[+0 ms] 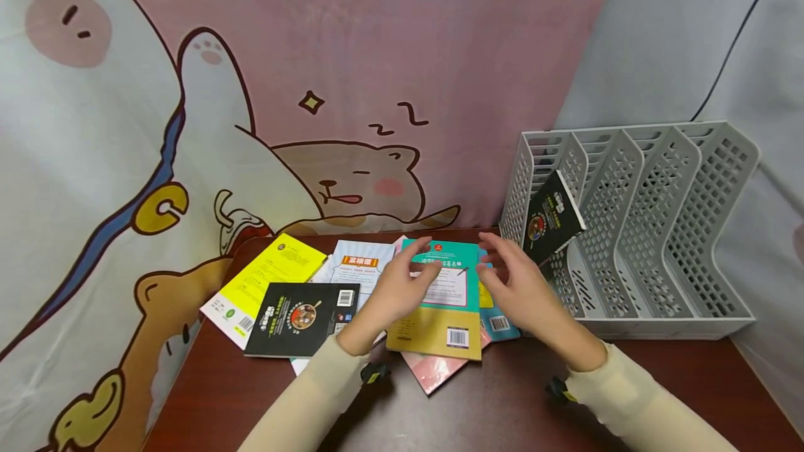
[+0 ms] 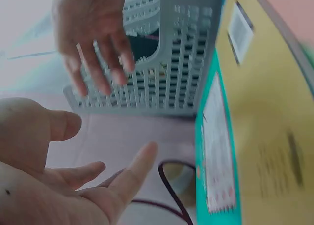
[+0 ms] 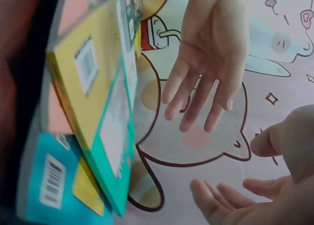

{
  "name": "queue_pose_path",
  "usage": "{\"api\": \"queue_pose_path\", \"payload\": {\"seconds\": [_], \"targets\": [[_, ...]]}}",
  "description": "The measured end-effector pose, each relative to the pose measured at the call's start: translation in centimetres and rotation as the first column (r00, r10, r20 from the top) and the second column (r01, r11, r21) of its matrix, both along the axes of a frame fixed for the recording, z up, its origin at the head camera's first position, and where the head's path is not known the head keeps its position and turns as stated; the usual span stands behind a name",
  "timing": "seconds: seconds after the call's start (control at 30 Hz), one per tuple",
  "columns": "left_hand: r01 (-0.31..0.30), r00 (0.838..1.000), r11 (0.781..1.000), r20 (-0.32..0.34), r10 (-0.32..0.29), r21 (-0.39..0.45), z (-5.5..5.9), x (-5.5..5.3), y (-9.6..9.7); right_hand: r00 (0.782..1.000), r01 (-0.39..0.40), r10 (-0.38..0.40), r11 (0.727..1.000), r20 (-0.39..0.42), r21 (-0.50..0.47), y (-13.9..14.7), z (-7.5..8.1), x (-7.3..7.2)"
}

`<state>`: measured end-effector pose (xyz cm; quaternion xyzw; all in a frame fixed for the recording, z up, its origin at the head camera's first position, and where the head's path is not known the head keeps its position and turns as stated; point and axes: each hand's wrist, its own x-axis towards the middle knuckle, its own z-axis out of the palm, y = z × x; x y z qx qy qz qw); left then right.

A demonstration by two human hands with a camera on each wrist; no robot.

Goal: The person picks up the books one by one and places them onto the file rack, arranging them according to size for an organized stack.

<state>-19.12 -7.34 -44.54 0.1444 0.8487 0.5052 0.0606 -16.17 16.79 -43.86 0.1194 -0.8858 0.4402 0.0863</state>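
My left hand (image 1: 402,288) hovers above the left side of a teal and gold book (image 1: 433,330), fingers spread and slightly bent. On the book's other side, my right hand (image 1: 518,291) is held in the air with its fingers apart. The palms face each other, and neither hand holds anything. In the left wrist view, a gap separates the left hand (image 2: 73,176) from the book. The right wrist view shows the right hand (image 3: 274,181) apart from it too. Beneath that book lie a pink book (image 1: 433,372) and a blue one (image 1: 500,325).
To the left lie a black book (image 1: 279,326), a yellow book (image 1: 283,267) and a white book (image 1: 358,257), overlapping. A grey slotted file rack (image 1: 653,309) stands on the right; another black book (image 1: 553,218) leans in its leftmost slot. A printed cloth (image 1: 477,89) hangs behind the table.
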Motion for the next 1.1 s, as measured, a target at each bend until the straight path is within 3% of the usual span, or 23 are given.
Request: {"api": "queue_pose_path", "payload": {"seconds": [0.13, 0.3, 0.67, 0.97, 1.1], "targets": [[-0.03, 1.0, 0.998, -0.003, 0.03, -0.063, -0.7, 0.1, -1.7, 0.998, -0.024, 0.023, 1.0, 0.062, 0.013, -0.6, -1.1, 0.1], [-0.04, 0.999, 0.997, 0.014, 0.041, -0.07, -2.0, 0.3, -2.8, 0.99, -0.018, 0.009, 0.998, 0.144, 0.063, -1.0, -2.4, 0.4], [-0.069, 0.996, 0.984, 0.048, 0.078, -0.165, -4.2, 0.5, -4.7, 0.94, 0.02, -0.092, 0.976, 0.329, 0.217, -1.8, -4.5, 0.8], [-0.154, 0.984, 0.951, 0.046, 0.173, -0.269, -4.6, 0.8, -5.2, 0.928, 0.039, -0.131, 0.965, 0.349, 0.258, -1.8, -5.5, 0.6], [-0.152, 0.984, 0.942, 0.043, 0.172, -0.3, -4.6, 0.5, -5.0, 0.927, 0.054, -0.138, 0.969, 0.349, 0.241, -1.9, -5.8, 0.4]]}}
